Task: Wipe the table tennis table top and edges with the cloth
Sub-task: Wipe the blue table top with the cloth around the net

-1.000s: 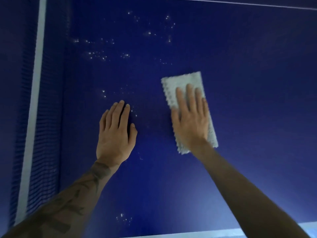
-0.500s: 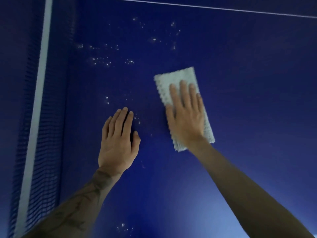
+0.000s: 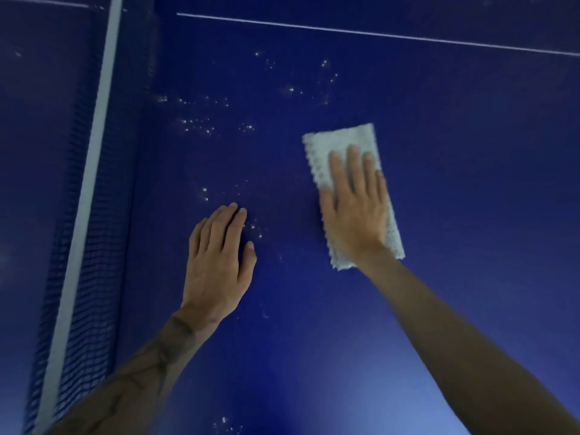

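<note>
Cloth (image 3: 340, 140) under flat right hand (image 3: 354, 215), left hand (image 3: 216, 265) seemingly flat.

Head view, single wide-angle camera: worn on the person's head, facing forward and steeply down onto the dark blue table tennis table top (image 3: 470, 152). Near range; the table top fills almost the whole picture. The dark blue mesh net with a white top band (image 3: 94, 262) runs up the left side, and a thin white painted line (image 3: 376, 33) crosses the far part.
</note>
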